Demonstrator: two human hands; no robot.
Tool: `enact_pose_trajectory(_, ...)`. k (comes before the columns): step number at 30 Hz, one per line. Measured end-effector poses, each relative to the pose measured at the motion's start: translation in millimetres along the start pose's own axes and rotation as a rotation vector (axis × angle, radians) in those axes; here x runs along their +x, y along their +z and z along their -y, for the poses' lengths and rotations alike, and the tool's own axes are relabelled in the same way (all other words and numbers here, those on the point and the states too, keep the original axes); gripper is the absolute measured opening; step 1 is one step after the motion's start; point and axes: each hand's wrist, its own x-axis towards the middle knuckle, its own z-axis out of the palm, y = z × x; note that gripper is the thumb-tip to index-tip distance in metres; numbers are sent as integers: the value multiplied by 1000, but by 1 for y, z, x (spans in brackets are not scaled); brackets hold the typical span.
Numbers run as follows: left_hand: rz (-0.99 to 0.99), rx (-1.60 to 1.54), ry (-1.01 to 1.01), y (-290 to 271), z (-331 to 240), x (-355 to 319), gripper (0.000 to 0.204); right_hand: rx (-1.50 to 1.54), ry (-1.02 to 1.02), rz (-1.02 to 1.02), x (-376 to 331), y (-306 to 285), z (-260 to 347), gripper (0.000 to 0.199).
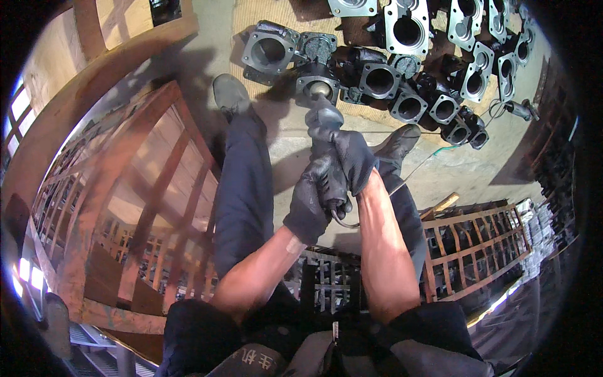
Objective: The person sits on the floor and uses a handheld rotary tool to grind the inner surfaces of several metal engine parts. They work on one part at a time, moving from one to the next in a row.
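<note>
Both my hands wear dark work gloves and are closed round a black corded power tool, which looks like a straight grinder (325,122). My left hand (308,204) wraps the rear of its body, near the cord. Farther forward, my right hand (355,160) grips it from the right. The tool's nose points away from me into the round opening of a dark cast-metal housing (303,85) on the floor. A brownish, rounded part shows inside that opening; whether the tip touches the wall is hidden. A second casting (270,51) with a square flange stands just left of this one.
Several more flanged castings (380,80) crowd the cardboard to the right and beyond. The cord (418,166) runs right across the floor, near my right shoe (402,141). Another tool (518,110) lies far right. Rusty metal cages (163,188) flank me; one at right (474,242) holds dark parts.
</note>
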Motion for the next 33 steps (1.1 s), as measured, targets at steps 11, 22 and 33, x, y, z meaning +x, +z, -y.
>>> enact_pose_trajectory(11,-15,52,32,-3,-6,20,28,-50,31,-38,1,2,22,20)
enact_pose_trajectory(22,61,-46,1,-12,6,1,28,80,107,-43,-11,5,12,21)
enact_pose_trajectory(33,-22,-37,-5,-6,6,-11,24,152,68,-43,-19,9,7,21)
